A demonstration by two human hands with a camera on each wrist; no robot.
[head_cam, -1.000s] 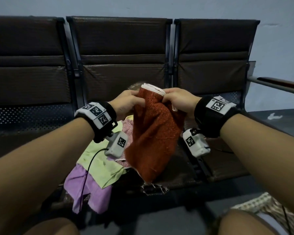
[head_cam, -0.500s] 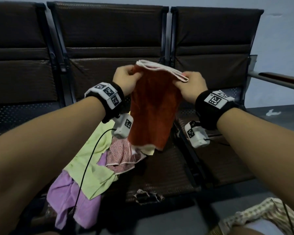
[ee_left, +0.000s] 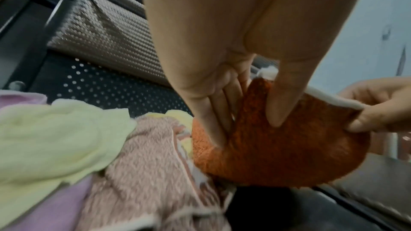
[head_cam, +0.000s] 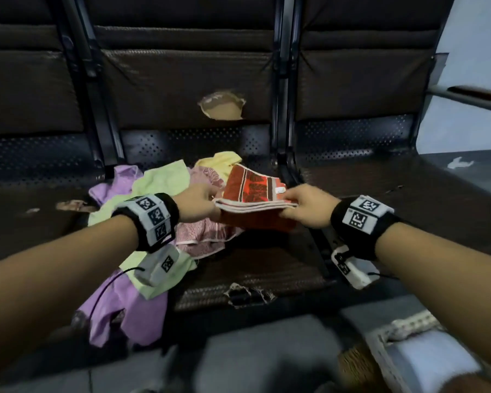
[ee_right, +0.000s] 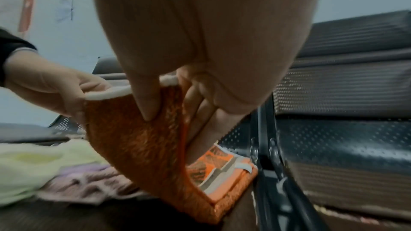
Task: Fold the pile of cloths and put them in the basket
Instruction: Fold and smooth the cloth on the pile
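An orange-red towel [head_cam: 253, 194] with a white hem is doubled over, low above the middle seat. My left hand [head_cam: 201, 205] pinches its near-left corner, thumb on the outer face, fingers inside the fold [ee_left: 222, 126]. My right hand [head_cam: 298, 207] pinches the near-right corner [ee_right: 153, 106] the same way. The towel's far half with a striped patterned band [ee_right: 220, 168] lies on the seat. Left of it sits the pile: pink cloth [head_cam: 204, 236], pale green cloth [head_cam: 159, 180], purple cloth [head_cam: 131, 310] and yellow cloth [head_cam: 219, 163]. No basket is in view.
A row of dark padded seats [head_cam: 366, 194] with perforated metal backs runs across; the middle backrest has a torn hole [head_cam: 221, 106]. The seat's front edge is ripped [head_cam: 247, 293]. An armrest [head_cam: 476, 95] is at the right. My lap with patterned fabric [head_cam: 408, 324] is at the bottom right.
Both hands came down from chest height to just above the seat with the towel. It hung upright before; now its far half lies on the seat, patterned side up.
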